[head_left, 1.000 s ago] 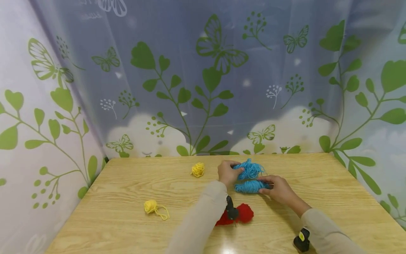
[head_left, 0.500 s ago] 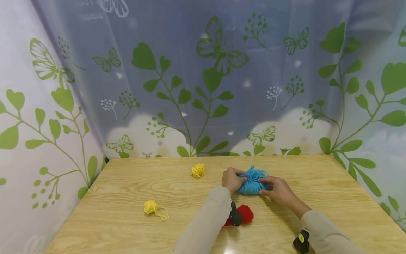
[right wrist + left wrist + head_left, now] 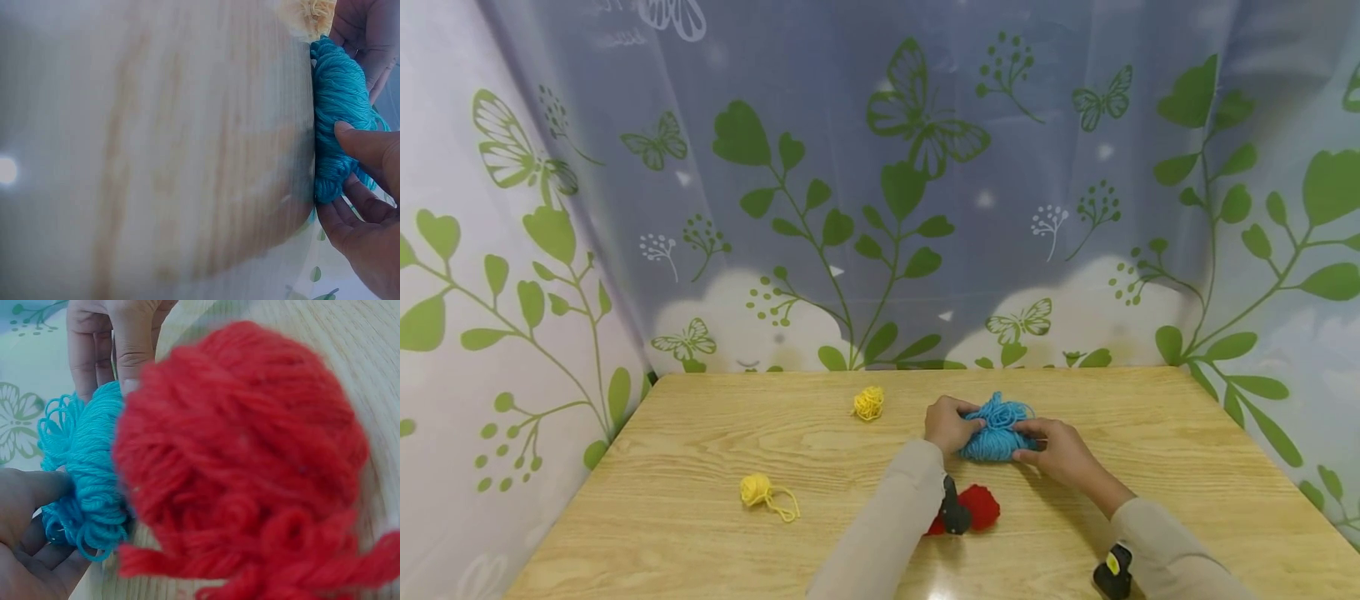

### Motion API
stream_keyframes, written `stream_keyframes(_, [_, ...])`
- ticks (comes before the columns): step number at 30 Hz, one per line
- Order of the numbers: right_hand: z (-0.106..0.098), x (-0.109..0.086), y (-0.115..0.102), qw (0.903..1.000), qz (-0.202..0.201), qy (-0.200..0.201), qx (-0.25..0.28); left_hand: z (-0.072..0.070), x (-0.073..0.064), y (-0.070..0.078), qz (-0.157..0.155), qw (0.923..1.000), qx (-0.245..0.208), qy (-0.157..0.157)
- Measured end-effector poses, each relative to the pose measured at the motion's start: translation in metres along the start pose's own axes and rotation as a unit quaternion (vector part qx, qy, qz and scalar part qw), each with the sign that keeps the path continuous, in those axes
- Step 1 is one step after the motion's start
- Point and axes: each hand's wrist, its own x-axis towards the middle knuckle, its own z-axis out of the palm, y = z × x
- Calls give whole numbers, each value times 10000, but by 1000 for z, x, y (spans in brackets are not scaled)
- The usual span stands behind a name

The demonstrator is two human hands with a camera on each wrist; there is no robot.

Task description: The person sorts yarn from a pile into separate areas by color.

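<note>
Two blue yarn bundles lie pressed together toward the back right of the table. The farther, loose and loopy blue yarn bundle [image 3: 1006,410] leans onto the nearer, tightly wound blue yarn skein [image 3: 992,447]. At their left end, my left hand [image 3: 950,423] grips the loopy bundle, thumb facing me. From the right, my right hand [image 3: 1060,450] pinches the end of the wound skein between thumb and fingers; the right wrist view shows its thumb [image 3: 362,145] on top of the winding. Red yarn [image 3: 244,437] fills much of the left wrist view, partly hidden by my wrist in the head view.
On the wooden table [image 3: 685,442], a tangled yellow yarn ball [image 3: 868,403] sits at the back, left of my hands. Another yellow yarn ball [image 3: 756,490] with a loose tail lies nearer on the left. A printed curtain [image 3: 820,208] hangs behind the table.
My left hand has brought the loopy blue bundle toward me and slightly right, against the wound skein. The right hand has stayed nearly in place. Little differs over the last half second.
</note>
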Motion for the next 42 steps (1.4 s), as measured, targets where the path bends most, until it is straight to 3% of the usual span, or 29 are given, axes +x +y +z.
stream_keyframes(13, [-1, -1, 1, 9999, -135, -4, 74, -17, 3, -2, 410, 9977, -274, -471])
stream_keyframes(21, [-1, -2, -1, 9999, -123, -17, 67, -41, 0, -6, 592, 9940, -444, -809])
stream_keyframes(28, [-1, -1, 1, 9999, -124, -32, 60, -77, -3, -16, 523, 9923, -577, -960])
stream_keyframes(36, [-1, -1, 3, 9998, -176, -29, 65, -131, -14, -34, 568, 9945, -61, -875])
stream_keyframes(42, [-1, 0, 3, 9999, -151, -58, 27, -165, -24, -52, 427, 9965, 130, -705])
